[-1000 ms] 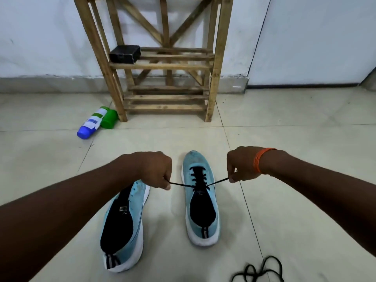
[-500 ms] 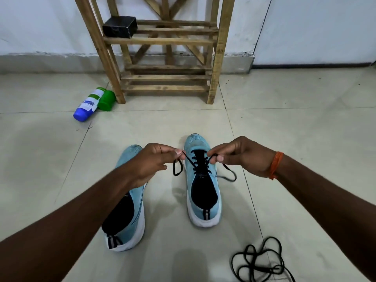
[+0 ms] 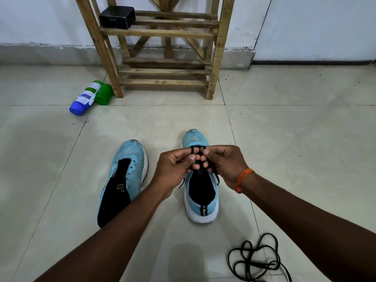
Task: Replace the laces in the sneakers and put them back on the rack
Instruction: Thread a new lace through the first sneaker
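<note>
Two light blue sneakers stand on the tiled floor, toes toward the rack. The right sneaker (image 3: 200, 202) carries a black lace (image 3: 196, 149) through its eyelets. My left hand (image 3: 173, 169) and my right hand (image 3: 223, 163) meet over its tongue, fingertips close together, each pinching a part of that lace. A loose end hangs down beside my right wrist. The left sneaker (image 3: 128, 171) has no lace and its black tongue lies open. A second black lace (image 3: 256, 259) lies coiled on the floor at the lower right. The wooden rack (image 3: 164, 47) stands against the wall.
A black box (image 3: 117, 17) sits on a rack shelf at the left. A blue, white and green bottle (image 3: 88, 97) lies on its side by the rack's left leg. An orange thread band circles my right wrist (image 3: 243, 179).
My hands have come together from wide apart, where they held the lace ends taut, to the middle of the right sneaker. The lace now loops around my fingers.
</note>
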